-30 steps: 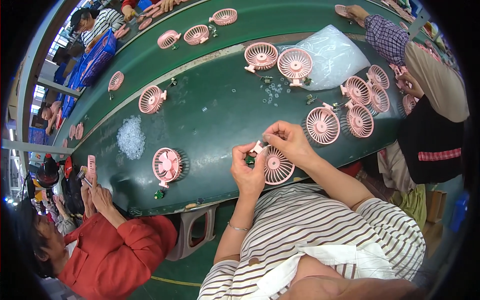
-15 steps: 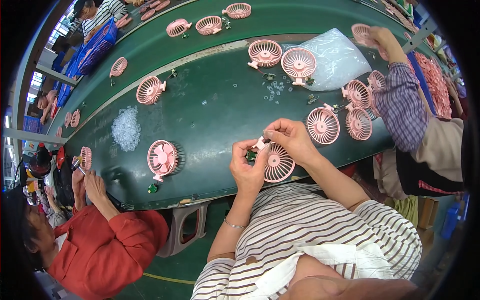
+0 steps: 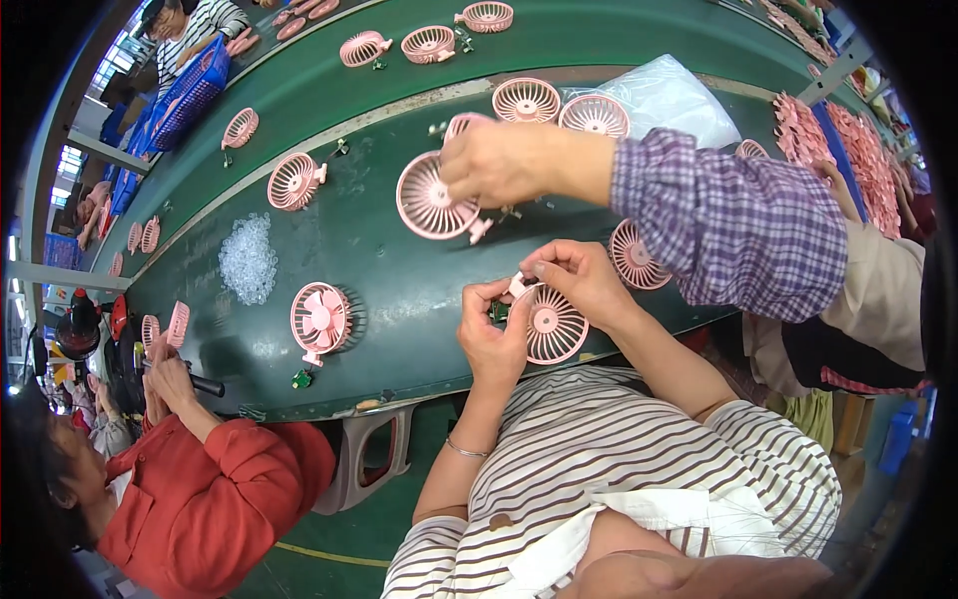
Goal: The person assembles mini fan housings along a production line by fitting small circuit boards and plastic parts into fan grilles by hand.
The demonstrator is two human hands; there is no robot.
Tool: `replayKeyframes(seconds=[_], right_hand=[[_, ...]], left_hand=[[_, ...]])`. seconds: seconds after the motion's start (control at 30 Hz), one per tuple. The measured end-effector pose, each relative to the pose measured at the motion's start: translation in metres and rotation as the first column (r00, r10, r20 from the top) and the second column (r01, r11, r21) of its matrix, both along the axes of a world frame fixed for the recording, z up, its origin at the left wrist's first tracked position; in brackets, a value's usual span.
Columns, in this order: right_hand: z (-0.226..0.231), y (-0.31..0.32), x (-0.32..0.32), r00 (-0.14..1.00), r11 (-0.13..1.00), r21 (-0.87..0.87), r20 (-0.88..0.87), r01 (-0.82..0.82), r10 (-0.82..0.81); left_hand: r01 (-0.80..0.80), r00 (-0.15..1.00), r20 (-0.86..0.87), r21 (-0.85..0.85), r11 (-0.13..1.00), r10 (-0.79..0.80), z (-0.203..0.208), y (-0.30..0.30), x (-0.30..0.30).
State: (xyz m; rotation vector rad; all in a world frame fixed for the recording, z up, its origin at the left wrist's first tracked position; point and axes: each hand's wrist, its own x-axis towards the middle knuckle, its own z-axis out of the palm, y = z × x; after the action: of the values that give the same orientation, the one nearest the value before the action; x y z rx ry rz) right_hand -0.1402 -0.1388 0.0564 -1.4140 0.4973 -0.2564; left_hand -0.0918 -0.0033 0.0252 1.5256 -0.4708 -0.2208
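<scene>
Both my hands meet at the neck of a pink fan housing (image 3: 559, 327) near the table's front edge. My left hand (image 3: 495, 327) is closed around the small pink neck piece, with a green circuit board (image 3: 499, 311) showing by its fingers. From the other side, my right hand (image 3: 577, 278) pinches at the top of that same neck; anything tiny between its fingertips is hidden. The round grille of the housing hangs below my fingers, facing up. To the left lies a pink fan with blades (image 3: 321, 314), its green board (image 3: 302, 378) beside it.
A co-worker's arm in a checked sleeve (image 3: 738, 220) reaches across from the right, its hand holding pink housings (image 3: 429, 200) above the table. A heap of clear rings (image 3: 247, 260) lies left. A plastic bag (image 3: 664, 105) is behind. A person in red (image 3: 215, 499) works at left.
The co-worker's arm at right has swung left over the table, bringing pink housings and covering several others. The person in red has lowered a tool. My hands have barely moved.
</scene>
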Motion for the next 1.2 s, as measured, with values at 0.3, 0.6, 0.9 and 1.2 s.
replayKeyframes(seconds=[0.3, 0.6, 0.9, 1.2], right_hand=[[-0.017, -0.027, -0.001, 1.000, 0.964, -0.267, -0.013, -0.003, 0.000], [-0.017, -0.009, -0.015, 0.973, 0.463, -0.886, 0.073, -0.039, 0.221], [-0.006, -0.014, -0.006, 0.992, 0.992, -0.101, -0.106, -0.078, 0.067], [0.007, 0.008, -0.007, 0.999, 0.970, 0.239, -0.017, -0.035, 0.040]], left_hand=[[0.027, 0.984, -0.166, -0.206, 0.978, -0.062, 0.007, 0.017, 0.016], [0.001, 0.998, -0.058, -0.069, 0.998, -0.005, -0.004, 0.039, 0.012], [-0.028, 0.989, 0.150, 0.081, 0.996, 0.016, 0.011, 0.021, 0.002], [-0.065, 0.912, 0.410, 0.143, 0.988, 0.000, 0.029, 0.017, -0.005]])
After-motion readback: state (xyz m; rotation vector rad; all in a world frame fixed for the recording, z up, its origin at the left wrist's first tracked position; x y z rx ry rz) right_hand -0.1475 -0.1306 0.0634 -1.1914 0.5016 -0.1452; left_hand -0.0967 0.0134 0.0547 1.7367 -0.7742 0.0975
